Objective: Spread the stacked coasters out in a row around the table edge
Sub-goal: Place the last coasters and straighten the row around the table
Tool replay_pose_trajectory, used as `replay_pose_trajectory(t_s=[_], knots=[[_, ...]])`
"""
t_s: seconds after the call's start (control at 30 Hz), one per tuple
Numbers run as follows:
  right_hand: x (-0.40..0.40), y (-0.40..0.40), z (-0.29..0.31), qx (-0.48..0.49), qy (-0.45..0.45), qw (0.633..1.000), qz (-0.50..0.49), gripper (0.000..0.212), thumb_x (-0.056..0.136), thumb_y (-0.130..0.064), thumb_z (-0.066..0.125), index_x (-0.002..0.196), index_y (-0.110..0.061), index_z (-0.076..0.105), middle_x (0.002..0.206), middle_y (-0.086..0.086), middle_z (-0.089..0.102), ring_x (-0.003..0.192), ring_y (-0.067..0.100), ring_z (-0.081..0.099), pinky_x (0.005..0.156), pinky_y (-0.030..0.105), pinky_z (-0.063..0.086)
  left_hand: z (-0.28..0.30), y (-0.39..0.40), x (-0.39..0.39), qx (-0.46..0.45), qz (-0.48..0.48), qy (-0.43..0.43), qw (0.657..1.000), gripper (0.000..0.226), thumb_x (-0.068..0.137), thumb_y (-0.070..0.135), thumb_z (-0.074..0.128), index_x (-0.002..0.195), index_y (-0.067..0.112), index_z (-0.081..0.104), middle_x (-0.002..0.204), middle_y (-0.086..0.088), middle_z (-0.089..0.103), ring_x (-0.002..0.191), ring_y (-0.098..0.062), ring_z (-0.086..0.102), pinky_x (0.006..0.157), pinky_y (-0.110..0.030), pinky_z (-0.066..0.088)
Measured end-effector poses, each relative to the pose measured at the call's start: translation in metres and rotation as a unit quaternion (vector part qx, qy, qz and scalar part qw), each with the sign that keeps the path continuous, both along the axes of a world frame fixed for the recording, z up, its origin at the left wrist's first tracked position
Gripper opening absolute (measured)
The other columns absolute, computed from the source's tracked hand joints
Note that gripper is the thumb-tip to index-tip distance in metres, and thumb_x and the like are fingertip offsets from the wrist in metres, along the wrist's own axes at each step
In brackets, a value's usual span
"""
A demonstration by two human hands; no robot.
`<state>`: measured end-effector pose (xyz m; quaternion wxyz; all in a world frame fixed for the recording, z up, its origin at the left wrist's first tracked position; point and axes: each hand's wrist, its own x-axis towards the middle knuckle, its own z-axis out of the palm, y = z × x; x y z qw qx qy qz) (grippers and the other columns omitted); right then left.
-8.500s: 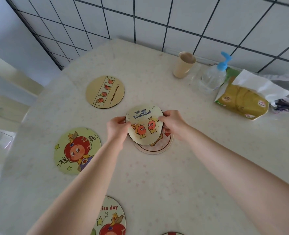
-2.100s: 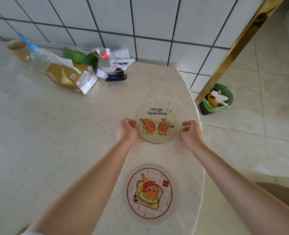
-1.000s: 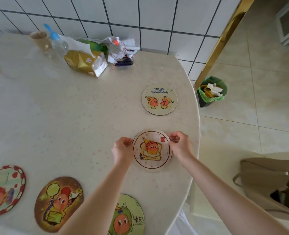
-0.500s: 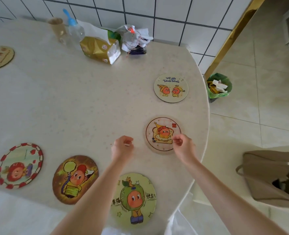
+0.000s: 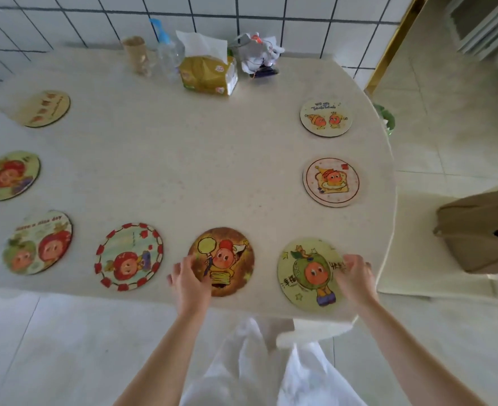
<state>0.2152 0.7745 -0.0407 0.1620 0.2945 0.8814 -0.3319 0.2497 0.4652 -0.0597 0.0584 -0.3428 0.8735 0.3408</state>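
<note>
- Left hand (image 5: 190,281): fingers (image 5: 180,266) spread loosely, resting on the left edge of the round brown balloon-picture coaster (image 5: 223,260), gripping nothing.
- Right hand (image 5: 354,278): fingers (image 5: 350,260) loosely spread over the right edge of the round yellow-green cartoon coaster (image 5: 309,273), just right of the brown one.
- Both coasters lie flat near the cream speckled tabletop (image 5: 183,159) front edge.

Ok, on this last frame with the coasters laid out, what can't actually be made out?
- Head view, left hand: covers the brown coaster's near-left rim, so contact is unclear.
- Right hand: hides the green coaster's right edge and lettering.
- Far-left coasters: motion blur smears their print.
- Green bin: mostly hidden behind the table edge.
- Bag: cut off by the frame's right edge.
</note>
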Motion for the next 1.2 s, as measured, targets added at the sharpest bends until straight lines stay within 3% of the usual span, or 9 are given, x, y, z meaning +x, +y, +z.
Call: replay_pose_trajectory(t_s=[0.13, 0.23, 0.37, 0.5, 0.63, 0.77, 0.93, 1.07, 1.2], knots=[[0.006, 0.001, 0.006, -0.020, 0.008, 0.999, -0.050, 0.042, 0.080, 0.000, 0.062, 0.122, -0.001, 0.056, 0.118, 0.016, 0.063, 0.110, 0.033, 0.056, 0.091, 0.040, 0.047, -0.002, -0.016, 0.009, -0.019, -0.023, -0.031, 0.999, 0.054, 0.079, 0.015, 0.073, 0.129, 0.017, 0.052, 0.123, -0.008, 0.056, 0.116, -0.028, 0.042, 0.093, -0.040, 0.039], [0.006, 0.003, 0.006, -0.052, -0.007, 0.996, -0.070, 0.033, 0.082, -0.001, 0.057, 0.115, -0.003, 0.064, 0.106, 0.014, 0.071, 0.089, 0.031, 0.065, 0.077, 0.037, 0.052, -0.001, -0.016, 0.008, 0.020, -0.009, -0.019, 1.000, 0.056, 0.078, 0.011, 0.074, 0.129, 0.016, 0.051, 0.121, -0.008, 0.056, 0.113, -0.028, 0.047, 0.091, -0.039, 0.041], [0.004, 0.009, 0.005, -0.083, -0.041, 0.992, -0.081, 0.029, 0.089, -0.002, 0.047, 0.115, -0.011, 0.055, 0.088, 0.008, 0.061, 0.062, 0.026, 0.055, 0.062, 0.041, 0.054, 0.000, -0.012, 0.005, 0.095, 0.062, 0.007, 0.993, 0.055, 0.078, 0.003, 0.071, 0.129, 0.014, 0.052, 0.115, -0.010, 0.057, 0.098, -0.023, 0.056, 0.083, -0.035, 0.048], [0.009, 0.011, 0.006, -0.129, -0.057, 0.985, -0.098, 0.025, 0.094, -0.005, 0.045, 0.112, -0.021, 0.049, 0.102, 0.014, 0.060, 0.075, 0.030, 0.063, 0.055, 0.038, 0.057, 0.005, -0.011, -0.003, 0.193, 0.203, 0.019, 0.960, 0.057, 0.081, -0.002, 0.068, 0.133, 0.012, 0.050, 0.121, -0.009, 0.064, 0.095, -0.019, 0.057, 0.075, -0.032, 0.048], [0.017, 0.003, 0.007, -0.293, -0.068, 0.928, -0.221, 0.024, 0.096, -0.001, 0.048, 0.114, -0.017, 0.049, 0.097, 0.019, 0.062, 0.079, 0.033, 0.058, 0.057, 0.038, 0.052, 0.003, -0.018, -0.006, 0.236, 0.271, 0.014, 0.933, 0.052, 0.082, -0.004, 0.065, 0.131, 0.010, 0.053, 0.123, -0.012, 0.064, 0.104, -0.029, 0.062, 0.089, -0.042, 0.054], [0.026, -0.004, 0.005, -0.324, -0.060, 0.908, -0.259, 0.025, 0.097, 0.001, 0.043, 0.114, -0.016, 0.048, 0.094, 0.018, 0.059, 0.071, 0.030, 0.054, 0.058, 0.038, 0.050, 0.000, -0.016, -0.002, 0.223, 0.284, 0.019, 0.932, 0.029, 0.080, 0.000, 0.067, 0.107, 0.012, 0.066, 0.106, -0.014, 0.070, 0.095, -0.031, 0.066, 0.086, -0.043, 0.056], [0.032, -0.010, -0.003, -0.321, -0.071, 0.899, -0.291, 0.030, 0.095, 0.005, 0.034, 0.116, -0.012, 0.046, 0.082, 0.016, 0.055, 0.048, 0.016, 0.028, 0.052, 0.034, 0.043, -0.003, -0.014, 0.005, 0.242, 0.283, 0.019, 0.928, 0.026, 0.081, 0.002, 0.070, 0.106, 0.010, 0.067, 0.100, -0.013, 0.070, 0.090, -0.032, 0.068, 0.082, -0.045, 0.058], [0.029, -0.014, -0.002, -0.325, -0.066, 0.890, -0.314, 0.029, 0.094, 0.006, 0.035, 0.114, -0.012, 0.047, 0.085, 0.015, 0.056, 0.053, 0.019, 0.035, 0.054, 0.035, 0.047, -0.001, -0.011, 0.013, 0.255, 0.280, 0.037, 0.925, 0.024, 0.082, -0.002, 0.070, 0.101, 0.010, 0.063, 0.089, -0.009, 0.065, 0.081, -0.028, 0.066, 0.063, -0.030, 0.058], [0.029, -0.013, -0.003, -0.337, -0.067, 0.883, -0.319, 0.027, 0.094, 0.005, 0.037, 0.109, -0.015, 0.045, 0.087, 0.014, 0.056, 0.060, 0.023, 0.043, 0.057, 0.040, 0.052, 0.005, -0.011, 0.014, 0.256, 0.275, 0.042, 0.926, 0.023, 0.082, -0.004, 0.070, 0.097, 0.011, 0.062, 0.085, -0.007, 0.064, 0.079, -0.026, 0.066, 0.059, -0.028, 0.056]])
